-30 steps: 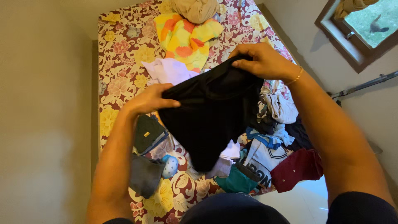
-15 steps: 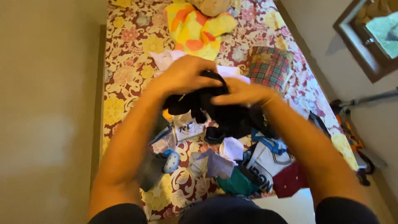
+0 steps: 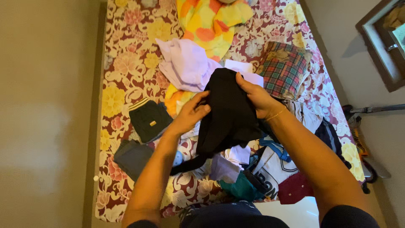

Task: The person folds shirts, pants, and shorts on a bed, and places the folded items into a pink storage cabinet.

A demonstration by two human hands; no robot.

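As it hangs bunched over the bed [image 3: 122, 90], the black garment [image 3: 228, 112] looks soft, light, limp; best taken at top fold. Left hand [image 3: 192, 115] pinches its left edge, fingers closed on cloth; right hand [image 3: 257, 97] clamps top-right, thumb over. A strap-like tail droops lower left. Garment type unclear; its lower part merges w/ the clothes pile [image 3: 261, 164] beneath.

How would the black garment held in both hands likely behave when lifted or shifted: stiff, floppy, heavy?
Probably floppy: the black garment folds and sags between the left hand and right hand, with a strip dangling below. Likely light, since the fingers pinch it loosely. It seems unlikely to slip, being soft cloth.
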